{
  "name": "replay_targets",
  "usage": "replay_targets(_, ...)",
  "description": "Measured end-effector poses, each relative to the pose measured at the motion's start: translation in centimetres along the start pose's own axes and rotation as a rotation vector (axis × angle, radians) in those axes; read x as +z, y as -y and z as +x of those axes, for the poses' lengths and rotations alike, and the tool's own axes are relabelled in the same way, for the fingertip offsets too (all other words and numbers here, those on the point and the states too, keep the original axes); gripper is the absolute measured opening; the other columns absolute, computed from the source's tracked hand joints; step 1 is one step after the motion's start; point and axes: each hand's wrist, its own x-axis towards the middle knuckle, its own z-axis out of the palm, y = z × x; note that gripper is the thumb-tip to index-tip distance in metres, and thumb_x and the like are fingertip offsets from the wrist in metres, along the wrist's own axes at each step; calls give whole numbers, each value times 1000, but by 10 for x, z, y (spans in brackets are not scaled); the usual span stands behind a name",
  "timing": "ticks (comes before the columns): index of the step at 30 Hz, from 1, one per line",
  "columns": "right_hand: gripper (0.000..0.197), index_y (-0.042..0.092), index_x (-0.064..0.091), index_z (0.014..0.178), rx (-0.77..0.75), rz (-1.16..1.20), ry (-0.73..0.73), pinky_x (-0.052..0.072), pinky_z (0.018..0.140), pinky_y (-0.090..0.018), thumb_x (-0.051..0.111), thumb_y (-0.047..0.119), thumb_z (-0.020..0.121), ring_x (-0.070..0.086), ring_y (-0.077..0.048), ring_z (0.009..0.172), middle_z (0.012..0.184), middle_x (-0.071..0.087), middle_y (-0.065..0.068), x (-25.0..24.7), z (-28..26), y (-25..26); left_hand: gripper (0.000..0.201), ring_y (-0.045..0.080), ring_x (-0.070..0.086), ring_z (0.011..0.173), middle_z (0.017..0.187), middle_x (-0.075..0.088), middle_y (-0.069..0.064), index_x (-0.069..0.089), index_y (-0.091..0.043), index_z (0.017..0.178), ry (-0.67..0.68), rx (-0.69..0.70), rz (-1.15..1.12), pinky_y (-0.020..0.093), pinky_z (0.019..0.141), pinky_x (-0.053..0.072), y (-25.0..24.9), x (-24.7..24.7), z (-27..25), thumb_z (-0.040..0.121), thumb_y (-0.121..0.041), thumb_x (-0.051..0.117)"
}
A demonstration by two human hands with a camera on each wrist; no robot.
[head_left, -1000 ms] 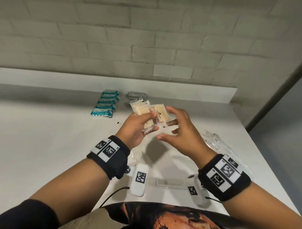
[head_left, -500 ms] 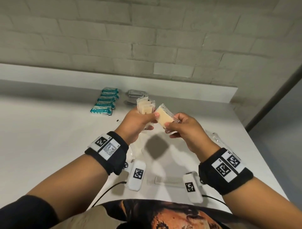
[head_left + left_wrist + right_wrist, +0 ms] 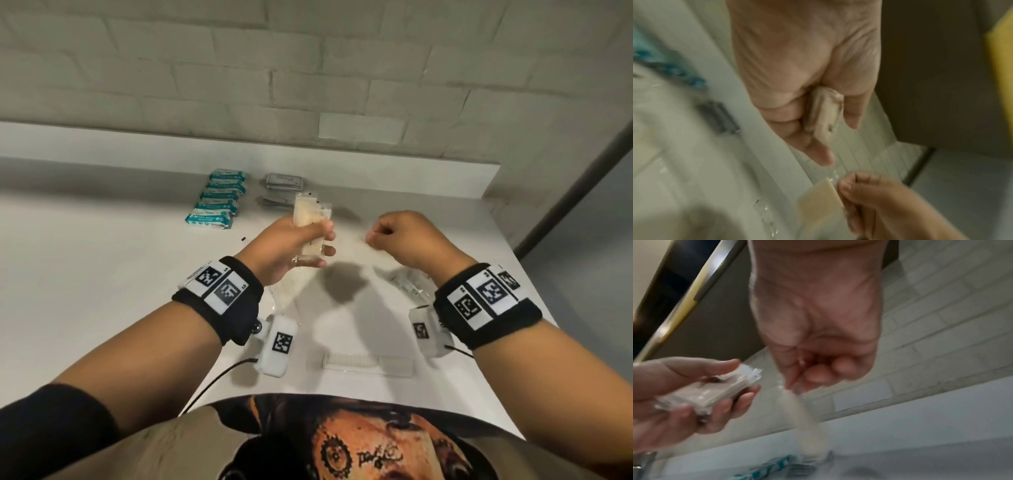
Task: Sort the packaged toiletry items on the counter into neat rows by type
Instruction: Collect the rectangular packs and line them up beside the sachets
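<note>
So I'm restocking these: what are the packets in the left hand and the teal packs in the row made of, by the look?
Cream packets in the left hand: clear glossy plastic film, judging by crinkled, shiny edges; the cream contents are unclear. Teal packs: printed wrapping, probably paper or plastic; too small to tell.

The head view looks down from above at the counter [image 3: 102, 274] and both wrists; each wrist view sits close behind its own palm, facing outward — both share the soap stack [image 3: 824, 112].
</note>
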Motion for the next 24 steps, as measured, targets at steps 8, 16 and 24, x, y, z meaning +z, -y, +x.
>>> replay_targets(8, 20, 16, 67, 99, -29, -287, 554, 46, 73, -29, 51, 29, 94, 60, -19, 87, 98, 64, -2, 50, -15, -6, 32, 31, 70, 97, 105, 70, 16, 59, 0, 115, -6, -73, -276, 37, 78, 60, 14, -13, -6, 84, -6, 63)
replay_targets(16, 14, 13, 71, 97, 23, 601, 164, 43, 57, -12, 67, 23, 88, 58, -6, 67, 84, 68, 5, 33, -1, 14, 12, 20, 72, 81, 86, 74, 5, 67, -4, 98, -89, -53, -223, 32, 73, 59, 22, -14, -8, 86, -3, 63)
replay_targets(24, 15, 17, 61, 71, -258, 417, -195, 43, 56, -24, 70, 11, 82, 49, -12, 59, 70, 56, 4, 24, 0, 20, 33, 22, 72, 79, 97, 72, 15, 64, -8, 106, -76, -103, -242, 28, 67, 60, 13, -10, -5, 95, -36, 52)
